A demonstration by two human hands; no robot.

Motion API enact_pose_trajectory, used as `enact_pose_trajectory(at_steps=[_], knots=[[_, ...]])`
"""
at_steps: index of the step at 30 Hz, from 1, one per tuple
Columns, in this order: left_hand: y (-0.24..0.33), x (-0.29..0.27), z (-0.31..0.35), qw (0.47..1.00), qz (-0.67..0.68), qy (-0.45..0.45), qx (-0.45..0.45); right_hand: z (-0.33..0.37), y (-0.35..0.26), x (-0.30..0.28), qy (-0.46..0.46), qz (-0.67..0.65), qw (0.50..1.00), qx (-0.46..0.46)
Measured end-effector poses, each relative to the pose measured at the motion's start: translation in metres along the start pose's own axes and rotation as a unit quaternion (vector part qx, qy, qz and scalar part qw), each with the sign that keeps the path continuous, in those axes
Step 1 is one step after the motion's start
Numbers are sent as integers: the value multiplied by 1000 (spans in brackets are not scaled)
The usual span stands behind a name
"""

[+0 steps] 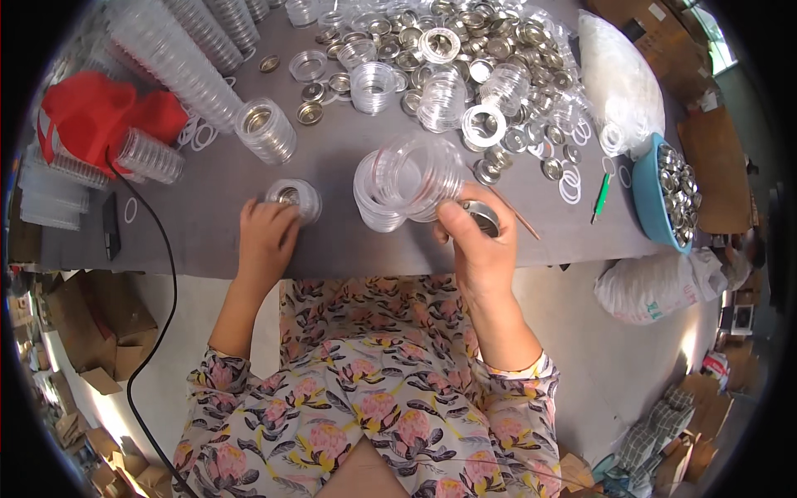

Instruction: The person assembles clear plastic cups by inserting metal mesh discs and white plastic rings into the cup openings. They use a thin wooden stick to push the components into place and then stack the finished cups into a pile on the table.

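My left hand is closed, its curled fingers at the near-left rim of a short clear plastic cup with a metal cap inside. My right hand grips a tilted stack of clear round plastic cups between thumb and fingers. A silvery metal cap also sits in that hand, against the palm side of the fingers. Just left of the held stack, and partly behind it, more clear cups stand on the grey table. Farther back is a leaning stack of cups with a metal cap on top.
Metal caps and clear cups pile up at the back. Tall cup stacks and a red cloth or bag lie left. On the right are a green pen-like tool, a blue basin of caps and a white plastic bag.
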State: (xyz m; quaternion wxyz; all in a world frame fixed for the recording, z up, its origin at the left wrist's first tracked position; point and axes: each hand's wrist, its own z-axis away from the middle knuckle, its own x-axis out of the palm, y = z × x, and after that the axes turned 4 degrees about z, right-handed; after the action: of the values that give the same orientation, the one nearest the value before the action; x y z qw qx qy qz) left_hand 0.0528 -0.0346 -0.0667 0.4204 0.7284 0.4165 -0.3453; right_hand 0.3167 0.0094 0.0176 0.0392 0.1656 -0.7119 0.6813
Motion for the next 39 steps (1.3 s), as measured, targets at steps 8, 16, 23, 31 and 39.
enact_pose_trajectory(at_steps=[8,16,23,31,39], knots=[[47,-37,-34,974,157,125,104,-5,-3,5,-44,55,996,61],[86,-45,-90,970,125,33,204,-11,-12,-13,25,79,996,-25],[82,-45,-103,963,156,-112,190,-17,-11,-18,7,-106,991,80],[117,-36,-95,944,116,99,293,-10,-17,13,-7,-6,997,78],[87,-51,-100,972,104,31,206,-27,-6,-41,30,69,997,-30]])
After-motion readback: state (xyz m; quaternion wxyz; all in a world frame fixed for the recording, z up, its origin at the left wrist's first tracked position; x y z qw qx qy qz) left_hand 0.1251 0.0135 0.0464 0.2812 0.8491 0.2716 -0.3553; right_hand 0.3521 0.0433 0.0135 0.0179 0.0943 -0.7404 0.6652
